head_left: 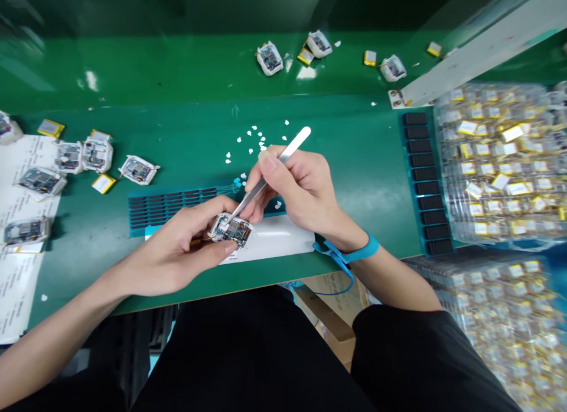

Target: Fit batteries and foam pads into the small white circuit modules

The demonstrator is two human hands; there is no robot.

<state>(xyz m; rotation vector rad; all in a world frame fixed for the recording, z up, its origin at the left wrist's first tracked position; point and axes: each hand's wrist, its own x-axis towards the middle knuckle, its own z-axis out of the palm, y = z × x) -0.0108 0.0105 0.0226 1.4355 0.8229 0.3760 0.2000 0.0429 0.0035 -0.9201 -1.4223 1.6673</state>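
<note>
Between thumb and fingers, my left hand (188, 246) grips a small white-cased device (237, 232) with its circuit board facing up. My right hand (296, 184) is closed around metal tweezers (283, 158) held at a slant. Their tips reach the upper left part of the board; whether they pinch anything there I cannot make out. Beyond my right hand, several small white round stickers (251, 151) lie scattered on the green mat. Under both hands is a white sheet (283, 237), partly covered. A blue strap (363, 249) circles my right wrist.
More open devices (139, 169) and yellow-edged battery cells (51, 128) lie at the left and along the back. A strip of black pads (423, 190) sits right, beside stacked clear trays (491, 164) of cells. A blue sheet with black strips (155, 208) lies left of centre.
</note>
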